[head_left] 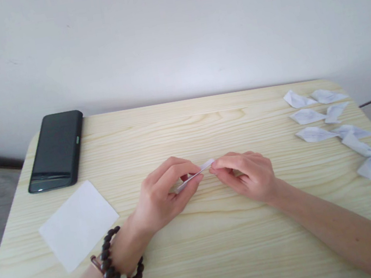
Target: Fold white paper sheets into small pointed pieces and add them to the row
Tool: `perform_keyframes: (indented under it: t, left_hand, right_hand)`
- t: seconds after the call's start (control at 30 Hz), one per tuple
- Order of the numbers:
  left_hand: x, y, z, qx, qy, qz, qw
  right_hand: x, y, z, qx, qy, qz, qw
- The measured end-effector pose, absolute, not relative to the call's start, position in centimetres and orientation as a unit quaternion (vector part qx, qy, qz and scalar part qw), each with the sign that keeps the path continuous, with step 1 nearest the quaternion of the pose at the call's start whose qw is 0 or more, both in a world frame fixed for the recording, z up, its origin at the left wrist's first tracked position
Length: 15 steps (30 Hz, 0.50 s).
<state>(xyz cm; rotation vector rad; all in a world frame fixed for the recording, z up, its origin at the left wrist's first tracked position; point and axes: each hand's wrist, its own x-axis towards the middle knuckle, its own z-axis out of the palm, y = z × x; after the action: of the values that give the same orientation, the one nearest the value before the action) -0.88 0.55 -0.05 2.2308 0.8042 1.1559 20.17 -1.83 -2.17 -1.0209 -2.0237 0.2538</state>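
Observation:
A narrow strip of folded white paper [206, 165] is held edge-on over the middle of the table. My left hand [167, 188] pinches it between thumb and fingers, and its lower end shows inside the curl of that hand. At the strip's upper right end, the thumb and forefinger of my right hand [245, 174] pinch its tip. The fingers partly cover the paper, so its full shape is hidden. A dark bead bracelet [107, 266] circles my left wrist.
On the pale wood table [204, 258], a flat white paper sheet [79, 225] lies at left below a black phone [56, 150]. Several folded paper pieces [311, 134] lie along the right side. Behind the table's far edge rises a white wall [169, 33].

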Motion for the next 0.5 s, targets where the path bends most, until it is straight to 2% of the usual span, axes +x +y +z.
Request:
perform_keyframes:
  t: [0.13,0.5]
  left_hand:
    - [-0.95,0.49,0.17,0.821,0.286,0.396,0.295]
    - [-0.95,0.65,0.25,0.808,0.292,0.403,0.317]
  right_hand:
    - [20.08,-1.89,-2.08,-0.408,-0.808,0.108,0.412]
    - [19.95,-1.92,-1.79,-0.414,-0.810,0.087,0.406]
